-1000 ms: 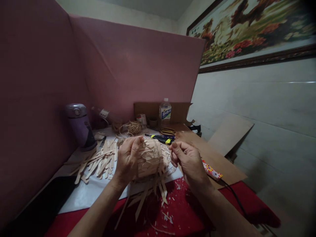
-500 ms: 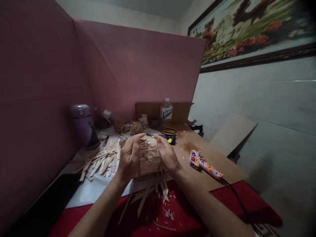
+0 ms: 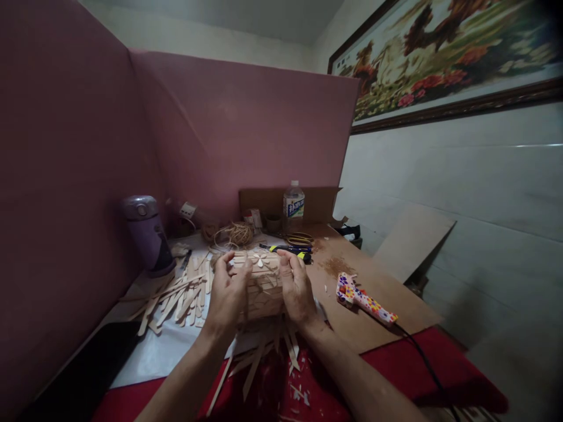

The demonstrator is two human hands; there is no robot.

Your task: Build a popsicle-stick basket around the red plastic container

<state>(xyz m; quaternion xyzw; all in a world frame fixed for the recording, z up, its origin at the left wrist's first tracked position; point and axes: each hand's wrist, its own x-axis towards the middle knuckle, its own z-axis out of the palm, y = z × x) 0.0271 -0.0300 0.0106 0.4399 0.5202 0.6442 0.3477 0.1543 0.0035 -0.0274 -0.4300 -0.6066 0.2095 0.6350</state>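
Note:
Between both hands I hold a box-like piece made of wooden craft sticks (image 3: 265,299), with twine strands on it and a small white petal-shaped flower (image 3: 260,261) on its upper face. My left hand (image 3: 229,293) grips the left side, thumb near the upper edge. On the opposite side, my right hand (image 3: 297,287) clasps it with thumb and fingers. The underside of the piece is hidden. Loose cut sticks (image 3: 255,366) lie below it on the red cloth (image 3: 396,363).
Craft sticks (image 3: 189,293) lie heaped at left beside a purple bottle (image 3: 149,237). Behind are a twine ball (image 3: 240,232), scissors (image 3: 299,238), a yellow-black cutter (image 3: 292,252) and a clear bottle (image 3: 294,205). A flowered glue gun (image 3: 365,299) with a cord rests on cardboard at right.
The stick piece has been tilted so its upper face and the white flower now show. Both hands stay on its sides, with the fingers shifted slightly. The camera view has tipped up a little.

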